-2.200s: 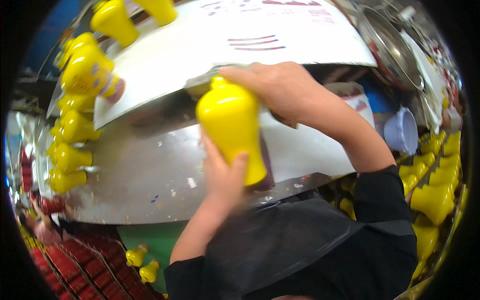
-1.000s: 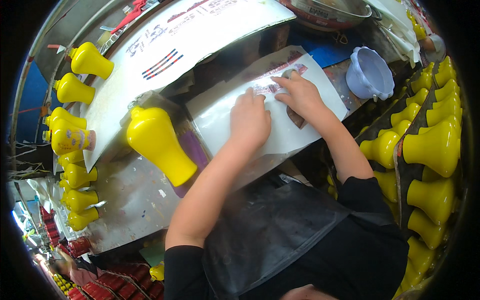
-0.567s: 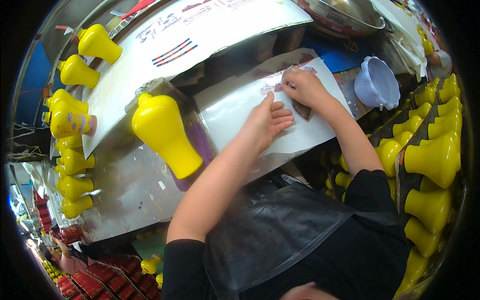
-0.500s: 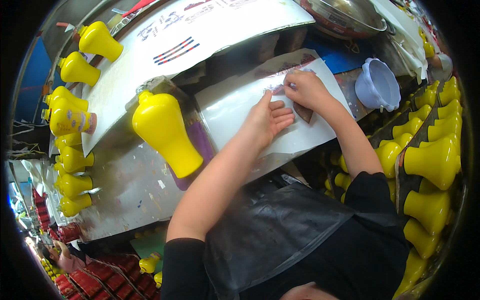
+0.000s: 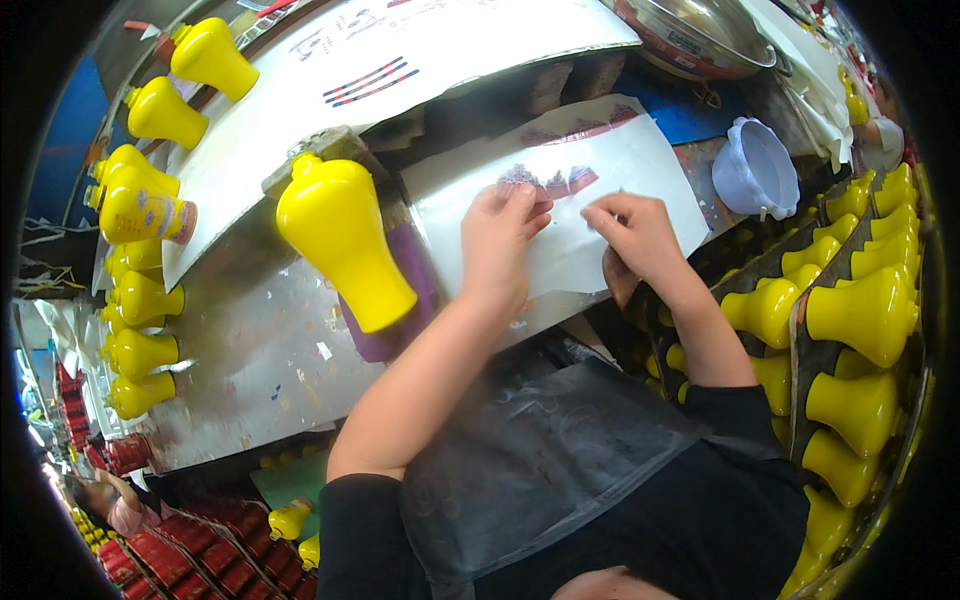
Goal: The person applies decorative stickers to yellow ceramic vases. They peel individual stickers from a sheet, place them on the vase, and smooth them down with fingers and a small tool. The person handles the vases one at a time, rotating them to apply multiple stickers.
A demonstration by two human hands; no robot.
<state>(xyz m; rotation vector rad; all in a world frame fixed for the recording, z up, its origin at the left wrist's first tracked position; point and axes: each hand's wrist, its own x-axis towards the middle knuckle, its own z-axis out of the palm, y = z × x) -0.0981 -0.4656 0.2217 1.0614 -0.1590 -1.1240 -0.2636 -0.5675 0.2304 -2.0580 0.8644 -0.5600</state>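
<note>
Decal strip (image 5: 572,183) now pinched between left hand's (image 5: 498,238) thumb and fingers, apparently loose from white sheet (image 5: 450,195) below; right hand (image 5: 642,238) half-curled, dark scraper (image 5: 620,280) in palm, at sheet's near right; yellow vase (image 5: 345,240) left of sheet.

the grey metal surface (image 5: 245,360), speckled with small pale scraps (image 5: 323,350), carries a row of glossy yellow bottles (image 5: 145,300) along its left end, a flat purple mat (image 5: 407,262) beneath a larger glossy yellow bottle (image 5: 340,235), and just beside that mat a thin white sheet (image 5: 650,170) bearing a dark-red printed strip (image 5: 588,130).
</note>
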